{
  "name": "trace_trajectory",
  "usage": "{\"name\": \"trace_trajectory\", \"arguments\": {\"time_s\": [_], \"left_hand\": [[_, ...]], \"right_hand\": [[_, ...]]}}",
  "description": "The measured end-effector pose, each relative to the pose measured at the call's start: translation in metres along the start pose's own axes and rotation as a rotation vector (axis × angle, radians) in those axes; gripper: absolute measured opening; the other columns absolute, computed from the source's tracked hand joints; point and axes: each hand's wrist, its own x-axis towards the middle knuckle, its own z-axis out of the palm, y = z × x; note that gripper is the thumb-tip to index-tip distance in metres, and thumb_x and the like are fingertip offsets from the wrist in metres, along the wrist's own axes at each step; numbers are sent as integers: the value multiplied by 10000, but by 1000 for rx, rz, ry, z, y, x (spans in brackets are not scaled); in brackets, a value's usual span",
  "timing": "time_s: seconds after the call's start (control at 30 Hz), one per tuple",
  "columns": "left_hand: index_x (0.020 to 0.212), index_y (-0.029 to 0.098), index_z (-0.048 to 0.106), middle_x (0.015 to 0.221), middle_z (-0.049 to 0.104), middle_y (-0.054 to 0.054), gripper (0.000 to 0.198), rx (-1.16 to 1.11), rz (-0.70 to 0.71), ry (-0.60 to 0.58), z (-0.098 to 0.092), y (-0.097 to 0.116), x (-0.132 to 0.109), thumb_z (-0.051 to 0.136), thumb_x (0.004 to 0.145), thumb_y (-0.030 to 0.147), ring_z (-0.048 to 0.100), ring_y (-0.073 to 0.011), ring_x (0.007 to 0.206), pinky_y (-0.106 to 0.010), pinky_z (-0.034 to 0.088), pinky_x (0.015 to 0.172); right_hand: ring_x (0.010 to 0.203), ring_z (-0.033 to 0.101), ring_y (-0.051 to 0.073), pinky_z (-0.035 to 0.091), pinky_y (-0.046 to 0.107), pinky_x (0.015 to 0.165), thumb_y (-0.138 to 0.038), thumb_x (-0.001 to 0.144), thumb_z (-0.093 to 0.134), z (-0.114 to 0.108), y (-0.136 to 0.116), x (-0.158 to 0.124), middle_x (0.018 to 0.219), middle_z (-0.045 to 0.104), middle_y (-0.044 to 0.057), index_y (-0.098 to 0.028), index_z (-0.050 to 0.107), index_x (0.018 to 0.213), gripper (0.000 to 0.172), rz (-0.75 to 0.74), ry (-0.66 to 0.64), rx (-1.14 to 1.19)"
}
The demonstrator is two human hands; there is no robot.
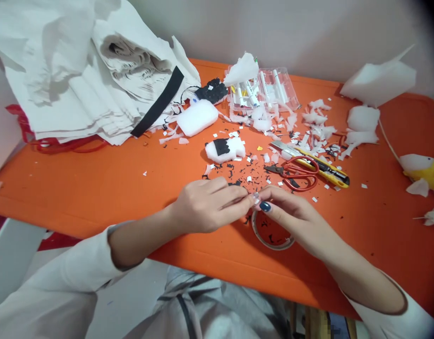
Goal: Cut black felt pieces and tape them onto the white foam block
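Lower centre: left hand [206,206] and right hand [291,213] meet fingertip to fingertip, both pinching a small pale piece [255,195] I cannot identify, just above a tape roll [262,242] partly hidden by the right hand. Bare orange table [79,188] lies open at left. Beyond: red scissors [298,173], then marker box [273,87], its print unreadable to me.

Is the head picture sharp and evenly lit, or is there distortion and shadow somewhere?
Head view: soft, even light, with faint shadows under the left hand and right hand; the orange table bows from the wide lens; the top right corner is dark.
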Motion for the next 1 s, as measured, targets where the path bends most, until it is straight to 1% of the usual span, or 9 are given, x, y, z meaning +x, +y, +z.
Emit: {"name": "trace_trajectory", "arguments": {"time_s": [0.1, 0.2, 0.33, 0.43, 0.53, 0.63, 0.77, 0.9, 1.0], "left_hand": [[950, 308, 716, 919, 757, -22, 223, -47, -202, -121, -4, 10, 0, 498, 954, 265, 555, -141, 668, -280, 370, 591], [1005, 304, 712, 964, 754, -46, 227, -251, -326, -159, -2, 10, 0, 490, 956, 305, 588, -162, 724, -304, 399, 646], [1043, 235, 689, 955, 735, -67, 181, -472, -292, -128, 7, -3, 2, 553, 931, 275, 637, -161, 856, -286, 440, 773], [1016, 187, 668, 914, 709, -64, 169, -566, -306, -121, 11, -5, 4, 524, 942, 238, 626, -146, 863, -259, 444, 802], [957, 174, 644, 867, 675, -41, 147, -639, -380, -196, 10, -2, 7, 507, 942, 226, 602, -132, 823, -229, 439, 759], [895, 169, 615, 849, 635, -23, 125, -665, -417, -289, 8, 1, 8, 503, 936, 207, 578, -122, 810, -218, 422, 751], [897, 164, 591, 884, 617, -29, 119, -685, -380, -348, 8, -1, 9, 482, 935, 189, 567, -128, 845, -227, 416, 787], [916, 168, 595, 930, 619, -42, 110, -657, -351, -374, 10, -4, 10, 491, 932, 202, 559, -152, 905, -256, 408, 841], [904, 178, 598, 916, 620, -37, 117, -682, -352, -383, 10, -5, 11, 488, 933, 205, 553, -155, 902, -264, 406, 847]], "right_hand": [[807, 602, 153, 487, 261, 764, -405, 942, 529, 7, 3, 1, 852, 621, 5, -227, 586, 906, 191, 64, -14, 143], [798, 587, 163, 491, 274, 748, -400, 934, 538, 7, 4, 1, 836, 604, 16, -221, 564, 885, 188, 65, 6, 164], [807, 575, 159, 471, 273, 745, -369, 952, 509, 4, 4, 0, 866, 603, 20, -218, 578, 892, 177, -56, 70, 14], [805, 548, 154, 443, 274, 732, -309, 978, 465, 1, 4, 0, 892, 585, 23, -221, 571, 919, 150, -154, 115, -197], [826, 528, 166, 426, 288, 733, -209, 972, 459, 1, 3, 0, 890, 567, 34, -216, 548, 935, 97, -238, 110, -405], [823, 504, 186, 415, 309, 714, -98, 938, 441, 2, 2, -1, 868, 555, 44, -208, 523, 918, 138, -300, 90, -566], [782, 482, 200, 406, 331, 691, -62, 922, 420, 4, 1, -1, 841, 557, 51, -206, 511, 897, 172, -336, 101, -712], [781, 481, 208, 411, 333, 681, -37, 900, 423, 5, 0, 0, 849, 566, 57, -205, 520, 902, 194, -340, 102, -762], [778, 493, 212, 421, 331, 669, -32, 885, 420, 6, -1, 0, 845, 568, 61, -207, 526, 885, 205, -329, 105, -774]]}}
